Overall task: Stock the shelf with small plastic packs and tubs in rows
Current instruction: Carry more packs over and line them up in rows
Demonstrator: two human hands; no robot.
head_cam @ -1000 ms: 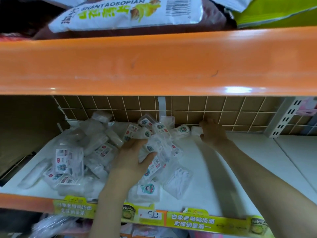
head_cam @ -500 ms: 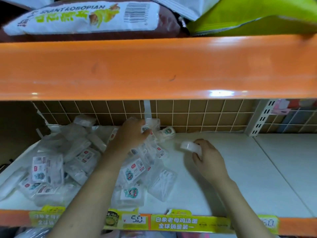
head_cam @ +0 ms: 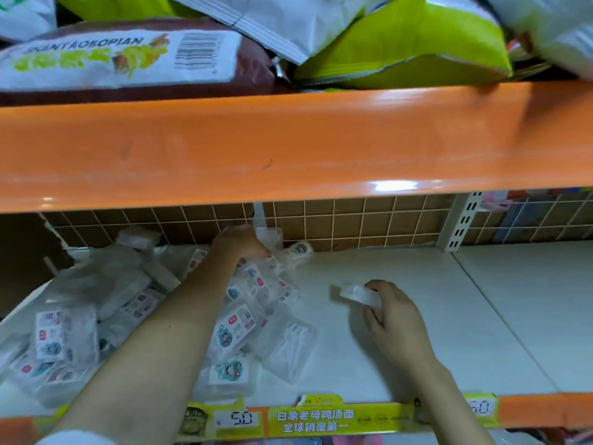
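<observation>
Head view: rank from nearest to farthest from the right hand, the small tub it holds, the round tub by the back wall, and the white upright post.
From the right hand:
1. Small tub, in its fingertips.
2. Round tub, up-left, against the back wall.
3. White upright post, far back right.

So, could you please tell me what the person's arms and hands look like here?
Both forearms are bare, and the left hand and right hand wear no gloves, rings or watch that I can see. A white sleeve edge shows on the left arm at the bottom.
</observation>
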